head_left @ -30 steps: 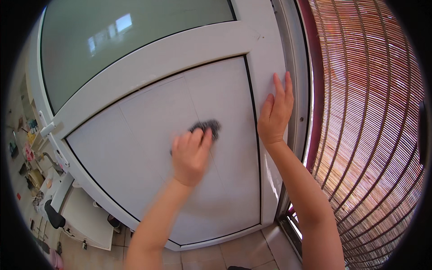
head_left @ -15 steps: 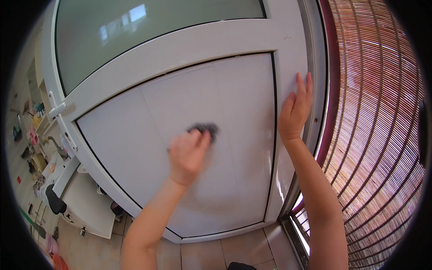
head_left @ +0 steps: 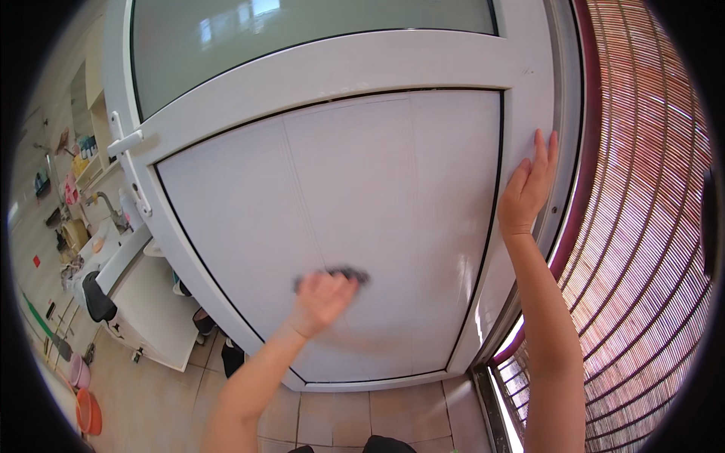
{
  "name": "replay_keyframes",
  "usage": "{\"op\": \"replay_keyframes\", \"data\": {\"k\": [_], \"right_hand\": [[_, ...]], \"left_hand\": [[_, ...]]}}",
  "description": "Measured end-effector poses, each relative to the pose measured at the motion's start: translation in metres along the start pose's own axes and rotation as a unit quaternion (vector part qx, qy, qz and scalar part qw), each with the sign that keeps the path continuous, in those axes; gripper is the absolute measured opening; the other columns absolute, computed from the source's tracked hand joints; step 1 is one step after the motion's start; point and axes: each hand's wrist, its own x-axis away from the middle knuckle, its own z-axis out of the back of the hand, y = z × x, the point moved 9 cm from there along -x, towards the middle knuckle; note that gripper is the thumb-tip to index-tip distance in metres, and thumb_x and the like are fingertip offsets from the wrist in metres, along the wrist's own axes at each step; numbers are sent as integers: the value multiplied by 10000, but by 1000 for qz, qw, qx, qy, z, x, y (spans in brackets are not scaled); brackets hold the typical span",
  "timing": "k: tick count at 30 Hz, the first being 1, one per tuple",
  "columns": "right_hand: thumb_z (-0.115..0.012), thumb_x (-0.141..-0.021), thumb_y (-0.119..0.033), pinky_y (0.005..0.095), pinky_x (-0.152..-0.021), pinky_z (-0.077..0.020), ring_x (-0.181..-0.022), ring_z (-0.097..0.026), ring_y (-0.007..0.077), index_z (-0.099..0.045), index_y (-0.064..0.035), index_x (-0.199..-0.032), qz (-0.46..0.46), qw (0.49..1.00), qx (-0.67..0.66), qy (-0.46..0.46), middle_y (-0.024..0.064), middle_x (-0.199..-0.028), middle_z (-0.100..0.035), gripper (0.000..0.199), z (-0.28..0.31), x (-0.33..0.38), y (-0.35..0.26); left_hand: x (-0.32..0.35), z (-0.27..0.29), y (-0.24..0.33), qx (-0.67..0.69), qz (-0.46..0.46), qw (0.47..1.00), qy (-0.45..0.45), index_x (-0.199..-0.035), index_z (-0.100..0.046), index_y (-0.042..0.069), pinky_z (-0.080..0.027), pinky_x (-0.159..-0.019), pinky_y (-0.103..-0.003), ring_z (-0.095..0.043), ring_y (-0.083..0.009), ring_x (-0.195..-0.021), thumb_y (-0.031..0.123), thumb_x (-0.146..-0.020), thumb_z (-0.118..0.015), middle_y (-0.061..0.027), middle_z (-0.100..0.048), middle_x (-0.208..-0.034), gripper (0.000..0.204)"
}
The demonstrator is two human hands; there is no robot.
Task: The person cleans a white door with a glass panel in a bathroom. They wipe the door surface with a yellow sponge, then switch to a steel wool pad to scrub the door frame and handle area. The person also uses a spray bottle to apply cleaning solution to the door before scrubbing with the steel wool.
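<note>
On the door's lower white panel (head_left: 362, 226), toward 6 o'clock, the left hand (head_left: 321, 302) presses a dark pad (head_left: 340, 273) flat, fingers curled closed over it. It looks light, soft and crushable, best held bunched from behind. The right hand (head_left: 526, 192) lies open, fingers straight, on the frame (head_left: 529, 90) at 3 o'clock

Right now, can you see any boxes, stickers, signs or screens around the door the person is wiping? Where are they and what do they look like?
No signs or screens show, and no sticker on the white door.
Small red square: low on the far-left wall; too small to tell what it is.
Bottles or packs: on a shelf left of the door handle; small, blue and white, blurred.
Left hand presses a dark cloth; right hand lies flat on the frame.
</note>
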Motion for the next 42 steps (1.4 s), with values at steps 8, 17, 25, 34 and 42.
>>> {"op": "replay_keyframes", "data": {"k": [8, 17, 25, 34, 42], "right_hand": [[-443, -917, -16, 408, -1100, -308, -1348, -381, 355, -486, -24, -1376, -10, 1000, -20, -17, 223, -1495, -350, 461, 0, -2, -3], [-489, -896, -15, 420, -1110, -262, -1399, -294, 332, -529, -28, -1333, 54, 997, 60, -3, 210, -1512, -316, 439, 8, 0, -19], [-650, -807, -9, 344, -734, -541, -872, -653, 290, -579, -96, -1204, -87, 729, -214, -644, 111, -1095, -636, 413, -11, 231, -158], [-761, -759, -187, 437, -945, -386, -1072, -491, 341, -416, -4, -1352, 11, 868, -171, -467, 130, -1342, -485, 710, -20, 280, -230], [-753, -762, -135, 437, -1009, -391, -1199, -458, 284, -664, -105, -1086, 230, 948, -55, -213, 9, -1309, -544, 338, -64, 157, -243]], "left_hand": [[25, 4, 23, -5, 1, 999, -54, -1115, -642, 37, -429, -739, -396, -542, -273, -878, 47, -783, -611, -99, -570, -1033, 333], [63, 10, 5, 263, 372, 886, 81, -1071, -683, 37, -473, -832, -340, -524, -255, -948, -23, -748, -713, -88, -548, -1067, 329], [113, -38, -23, 454, 538, 683, 195, -1030, -690, 29, -488, -800, -297, -555, -147, -893, 9, -832, -702, -50, -519, -1060, 199], [113, -35, -22, 674, 506, 517, 149, -1159, -626, -11, -449, -988, -296, -586, -144, -1114, -14, -953, -523, -75, -653, -1171, 231], [205, 69, -69, 213, 512, 810, 194, -1288, -528, -20, -365, -1049, -403, -468, -313, -1261, -14, -833, -571, -171, -494, -1364, 457]]}}
